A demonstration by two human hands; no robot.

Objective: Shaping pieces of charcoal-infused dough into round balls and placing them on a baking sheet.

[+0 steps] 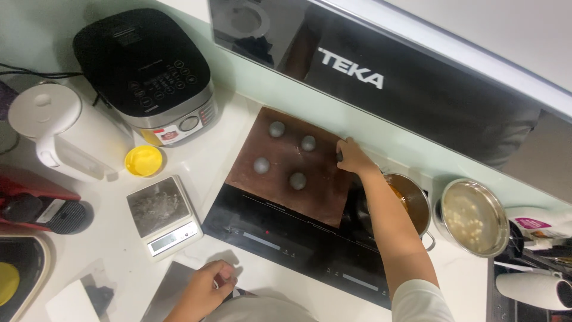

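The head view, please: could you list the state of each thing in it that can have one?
Rice cooker: lid shut.
Kettle: lid shut.
Kitchen scale: display lit, platform covered with crinkled film.
Wooden board: four grey dough balls on it, apart.
Pot: uncovered, brownish contents.
Steel bowl: holds pale balls.
Right hand: at the board's edge.
Left hand: curled.

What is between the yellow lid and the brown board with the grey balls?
Only bare white counter lies between the yellow lid and brown board, seen from the head view.
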